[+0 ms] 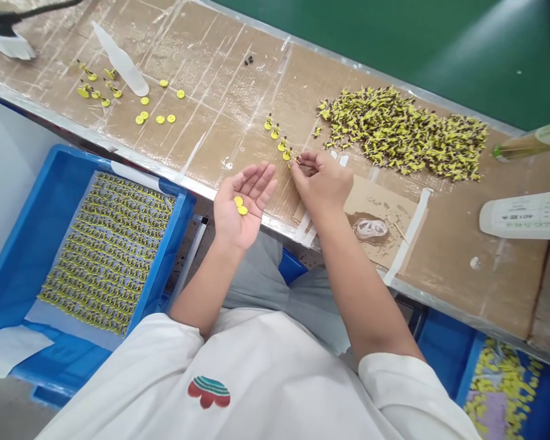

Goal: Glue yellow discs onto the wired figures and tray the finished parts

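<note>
My left hand [244, 208] is held palm up in front of the table edge, its fingers extended. Two or three small yellow discs [241, 206] rest loose on that open palm. My right hand [323, 180] is over the table, thumb and fingers closed in a pinch on a tiny yellow-and-dark figurine [291, 164] on a yellow base, partly hidden by the fingertips. Beside it, a short slanted row of similar standing figurines [282, 145] leads away to the upper left. To the right of the row lies a big pile of loose yellow, white and dark figurines [394, 131].
On the cardboard-covered table [220, 79] are scattered yellow discs [161, 120], more figurines [105, 102], a white plastic piece [121, 61], a wet glue patch [371, 228] and a labelled bottle [522, 216]. Blue bins [172, 244] stand below, the left one with rows of figurines.
</note>
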`<action>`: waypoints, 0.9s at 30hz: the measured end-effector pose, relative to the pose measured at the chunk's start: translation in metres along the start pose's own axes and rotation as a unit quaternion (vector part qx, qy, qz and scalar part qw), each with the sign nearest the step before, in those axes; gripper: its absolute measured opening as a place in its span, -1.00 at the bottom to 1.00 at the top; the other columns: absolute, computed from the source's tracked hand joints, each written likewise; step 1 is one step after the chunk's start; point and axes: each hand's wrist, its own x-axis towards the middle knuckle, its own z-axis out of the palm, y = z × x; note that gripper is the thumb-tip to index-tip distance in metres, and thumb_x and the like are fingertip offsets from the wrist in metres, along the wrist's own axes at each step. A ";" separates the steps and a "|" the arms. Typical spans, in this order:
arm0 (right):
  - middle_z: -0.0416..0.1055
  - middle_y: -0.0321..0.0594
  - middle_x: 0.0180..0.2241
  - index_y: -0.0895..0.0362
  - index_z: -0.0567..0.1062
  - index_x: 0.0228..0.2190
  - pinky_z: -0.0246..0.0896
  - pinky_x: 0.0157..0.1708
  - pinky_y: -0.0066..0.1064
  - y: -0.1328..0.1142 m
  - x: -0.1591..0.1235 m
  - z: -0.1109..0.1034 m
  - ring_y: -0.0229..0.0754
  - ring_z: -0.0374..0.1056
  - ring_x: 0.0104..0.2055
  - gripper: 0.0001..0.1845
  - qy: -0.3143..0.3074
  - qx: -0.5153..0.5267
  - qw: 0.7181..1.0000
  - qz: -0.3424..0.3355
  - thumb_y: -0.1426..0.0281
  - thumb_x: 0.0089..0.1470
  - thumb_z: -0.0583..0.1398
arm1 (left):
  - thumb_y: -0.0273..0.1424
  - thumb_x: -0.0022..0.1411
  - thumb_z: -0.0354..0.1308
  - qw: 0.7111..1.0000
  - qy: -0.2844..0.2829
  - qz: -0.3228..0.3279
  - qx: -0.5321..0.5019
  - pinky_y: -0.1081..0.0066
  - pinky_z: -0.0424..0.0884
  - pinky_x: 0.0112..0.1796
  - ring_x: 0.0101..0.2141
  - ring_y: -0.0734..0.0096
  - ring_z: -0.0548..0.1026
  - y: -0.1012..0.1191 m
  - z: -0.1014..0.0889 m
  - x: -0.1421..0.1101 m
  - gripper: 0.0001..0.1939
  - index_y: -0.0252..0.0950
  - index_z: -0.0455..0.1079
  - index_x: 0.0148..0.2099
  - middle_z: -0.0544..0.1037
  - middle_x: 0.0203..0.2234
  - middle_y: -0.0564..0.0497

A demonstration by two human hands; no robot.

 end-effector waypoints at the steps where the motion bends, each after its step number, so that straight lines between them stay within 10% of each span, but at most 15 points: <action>1: 0.61 -0.24 -0.22 0.08 0.56 -0.18 0.42 -0.12 -0.24 0.001 0.000 0.000 -0.07 0.56 -0.18 -0.75 -0.002 -0.001 1.000 0.001 0.22 0.14 0.27 | -0.45 0.31 -0.05 1.000 -0.003 -0.001 0.000 0.31 0.45 0.10 0.12 0.28 0.50 0.000 0.001 -0.001 -0.74 -0.34 0.47 -0.25 0.66 -0.15 -0.11; 10: 0.58 -0.22 -0.34 0.04 0.59 -0.22 0.39 -0.30 -0.29 -0.025 -0.031 -0.027 -0.20 0.42 -0.45 -0.76 0.083 0.039 0.990 -0.108 0.17 0.21 0.23 | -0.33 0.33 -0.12 0.999 -0.046 0.009 -0.002 0.19 0.41 0.15 0.16 0.19 0.46 -0.004 0.002 -0.007 -0.65 -0.34 0.48 -0.21 0.63 -0.07 -0.14; 15: 0.55 -0.28 -0.45 0.07 0.60 -0.15 0.31 -0.46 -0.40 -0.049 -0.069 -0.049 -0.30 0.32 -0.56 -0.71 -0.013 0.153 0.973 -0.172 0.23 0.09 0.36 | -0.22 0.37 -0.21 0.996 -0.089 0.008 0.006 0.11 0.35 0.19 0.19 0.13 0.43 -0.012 0.010 -0.014 -0.53 -0.34 0.49 -0.15 0.59 0.00 -0.15; 21: 0.61 -0.23 -0.26 0.04 0.62 -0.14 0.40 -0.35 -0.39 -0.052 -0.084 -0.057 -0.27 0.44 -0.42 -0.72 -0.118 0.266 0.956 -0.039 0.26 0.08 0.37 | -0.13 0.36 -0.17 0.995 -0.100 -0.014 0.008 0.05 0.28 0.22 0.20 0.07 0.42 -0.025 0.020 -0.023 -0.53 -0.32 0.48 -0.16 0.59 0.01 -0.15; 27: 0.59 -0.18 -0.28 0.13 0.58 -0.14 0.36 -0.39 -0.42 -0.048 -0.080 -0.067 -0.22 0.46 -0.34 -0.53 -0.203 0.443 0.865 0.120 0.28 -0.12 0.48 | -0.15 0.34 -0.11 0.995 -0.096 -0.025 0.008 0.10 0.34 0.18 0.08 0.14 0.53 -0.037 0.027 -0.031 -0.56 -0.30 0.50 -0.27 0.65 -0.17 -0.11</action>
